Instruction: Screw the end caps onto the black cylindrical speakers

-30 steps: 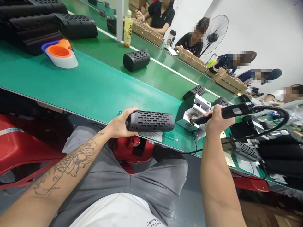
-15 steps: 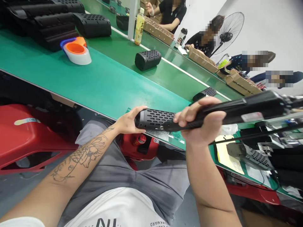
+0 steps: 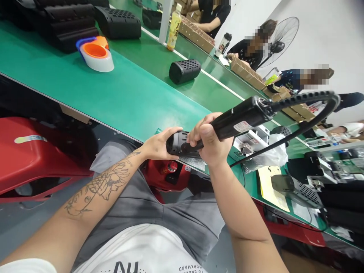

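My left hand [image 3: 159,145] grips the near end of a black perforated housing [image 3: 176,146] at the table's front edge, thumb and fingers on opposite sides. Wrapped in my right hand [image 3: 212,140] is a black corded electric screwdriver [image 3: 237,119], tilted with its cord end up to the right. Its tip end reaches the housing's left part, near my left fingers; the exact contact point is too small to make out. Much of the housing lies hidden behind my right hand. The thick black cord [image 3: 307,96] loops up and back down past my right wrist.
On the green table [image 3: 122,98] stand a tape dispenser [image 3: 98,57], another black housing [image 3: 184,71] and a stack of housings [image 3: 65,26]. A drink bottle [image 3: 174,28] is beside a post. Metal fixtures [image 3: 250,142] and a grey housing [image 3: 297,189] are at right. Several people work across the table.
My right hand has moved left along the housing, bringing the screwdriver's tip end toward my left hand. The screwdriver now tilts more steeply, and its cord loop has come into view.
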`<state>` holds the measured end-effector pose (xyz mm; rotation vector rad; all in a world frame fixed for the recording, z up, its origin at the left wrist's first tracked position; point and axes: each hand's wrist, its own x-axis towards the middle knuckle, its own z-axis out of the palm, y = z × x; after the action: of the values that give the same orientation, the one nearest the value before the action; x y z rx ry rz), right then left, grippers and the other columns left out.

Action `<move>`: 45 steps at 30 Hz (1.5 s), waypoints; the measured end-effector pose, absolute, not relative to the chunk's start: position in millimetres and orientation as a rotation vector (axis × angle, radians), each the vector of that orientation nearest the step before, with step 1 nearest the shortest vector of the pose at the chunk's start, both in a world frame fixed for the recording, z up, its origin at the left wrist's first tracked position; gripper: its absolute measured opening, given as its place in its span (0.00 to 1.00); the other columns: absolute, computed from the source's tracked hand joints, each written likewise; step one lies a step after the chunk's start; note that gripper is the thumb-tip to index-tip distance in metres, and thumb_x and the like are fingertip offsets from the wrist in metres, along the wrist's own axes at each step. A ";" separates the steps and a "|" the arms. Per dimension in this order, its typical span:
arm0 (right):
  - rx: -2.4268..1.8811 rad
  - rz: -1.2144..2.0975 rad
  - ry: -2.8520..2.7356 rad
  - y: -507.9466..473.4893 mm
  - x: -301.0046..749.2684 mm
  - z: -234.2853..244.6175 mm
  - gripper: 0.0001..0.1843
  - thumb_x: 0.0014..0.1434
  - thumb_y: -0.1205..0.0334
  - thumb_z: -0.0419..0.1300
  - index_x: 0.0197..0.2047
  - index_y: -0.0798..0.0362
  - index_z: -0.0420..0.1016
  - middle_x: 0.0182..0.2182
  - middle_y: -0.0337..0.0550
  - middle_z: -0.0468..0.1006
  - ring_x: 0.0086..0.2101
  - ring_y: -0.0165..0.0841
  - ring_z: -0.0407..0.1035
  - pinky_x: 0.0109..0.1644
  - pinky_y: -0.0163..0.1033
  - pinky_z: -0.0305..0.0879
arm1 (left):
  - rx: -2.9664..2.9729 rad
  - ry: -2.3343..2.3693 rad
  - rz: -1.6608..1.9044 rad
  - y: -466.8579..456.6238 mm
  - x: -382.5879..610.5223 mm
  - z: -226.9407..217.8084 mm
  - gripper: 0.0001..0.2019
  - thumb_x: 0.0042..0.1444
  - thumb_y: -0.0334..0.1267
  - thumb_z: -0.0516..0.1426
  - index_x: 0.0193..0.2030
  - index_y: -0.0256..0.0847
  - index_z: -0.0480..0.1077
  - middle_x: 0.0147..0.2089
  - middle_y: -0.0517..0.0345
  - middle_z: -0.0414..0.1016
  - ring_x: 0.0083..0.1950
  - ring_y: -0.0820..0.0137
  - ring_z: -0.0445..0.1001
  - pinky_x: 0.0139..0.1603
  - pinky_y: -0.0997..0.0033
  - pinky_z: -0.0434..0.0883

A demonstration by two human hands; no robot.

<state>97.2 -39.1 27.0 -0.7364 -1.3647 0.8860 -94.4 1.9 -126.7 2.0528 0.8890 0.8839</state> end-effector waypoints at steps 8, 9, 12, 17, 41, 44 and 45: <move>-0.740 0.962 -1.500 -41.4 103.1 19.9 0.36 0.63 0.27 0.87 0.37 0.41 0.73 0.22 0.28 0.75 0.19 0.32 0.67 0.28 0.46 0.79 | 2.056 0.939 0.878 -1.0 -91.3 -124.3 0.61 0.54 0.48 0.86 0.91 0.52 0.66 0.84 0.46 0.82 0.76 0.45 0.90 0.77 0.50 0.88; -0.736 0.972 -1.505 -40.5 103.9 19.4 0.36 0.62 0.26 0.87 0.36 0.41 0.73 0.22 0.28 0.75 0.19 0.32 0.67 0.28 0.46 0.79 | 2.060 0.942 0.878 -1.9 -90.9 -124.1 0.61 0.54 0.48 0.86 0.91 0.52 0.66 0.84 0.46 0.82 0.76 0.45 0.90 0.77 0.50 0.88; -0.727 0.992 -1.509 -38.1 104.3 18.0 0.39 0.60 0.23 0.87 0.34 0.41 0.72 0.21 0.28 0.74 0.19 0.32 0.66 0.27 0.45 0.77 | 2.070 0.969 0.868 -2.3 -90.7 -123.2 0.61 0.54 0.48 0.86 0.91 0.53 0.66 0.84 0.47 0.82 0.76 0.44 0.90 0.76 0.50 0.88; -0.750 0.942 -1.510 -42.8 97.7 15.4 0.38 0.61 0.23 0.87 0.35 0.43 0.73 0.22 0.29 0.77 0.21 0.32 0.70 0.28 0.42 0.75 | 2.127 0.943 0.896 2.6 -94.6 -124.8 0.61 0.56 0.50 0.84 0.92 0.51 0.64 0.85 0.45 0.81 0.78 0.44 0.88 0.79 0.48 0.87; -1.196 0.038 -0.959 -30.3 368.5 14.5 0.36 0.55 0.23 0.85 0.38 0.42 0.77 0.19 0.25 0.74 0.17 0.35 0.72 0.25 0.45 0.75 | 2.959 0.814 0.176 9.9 13.8 -22.0 0.61 0.58 0.63 0.83 0.91 0.34 0.74 0.75 0.23 0.86 0.75 0.30 0.84 0.84 0.34 0.70; -1.134 0.136 -0.973 -45.4 353.9 22.1 0.36 0.55 0.25 0.87 0.40 0.43 0.79 0.21 0.25 0.75 0.18 0.33 0.70 0.24 0.44 0.75 | 2.959 1.025 0.095 7.4 21.4 -17.3 0.62 0.62 0.60 0.80 0.95 0.31 0.67 0.76 0.21 0.84 0.75 0.29 0.82 0.81 0.37 0.69; -1.099 0.171 -0.987 -51.3 345.0 25.8 0.35 0.56 0.26 0.88 0.40 0.44 0.79 0.21 0.25 0.75 0.18 0.33 0.70 0.25 0.44 0.76 | 2.961 1.028 0.079 5.3 22.1 -17.3 0.61 0.63 0.58 0.80 0.96 0.33 0.66 0.75 0.22 0.84 0.75 0.30 0.81 0.80 0.38 0.68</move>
<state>345.0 -51.3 25.8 -1.0994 -0.9869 0.1715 22.1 5.3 -17.3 2.9608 1.0277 0.0786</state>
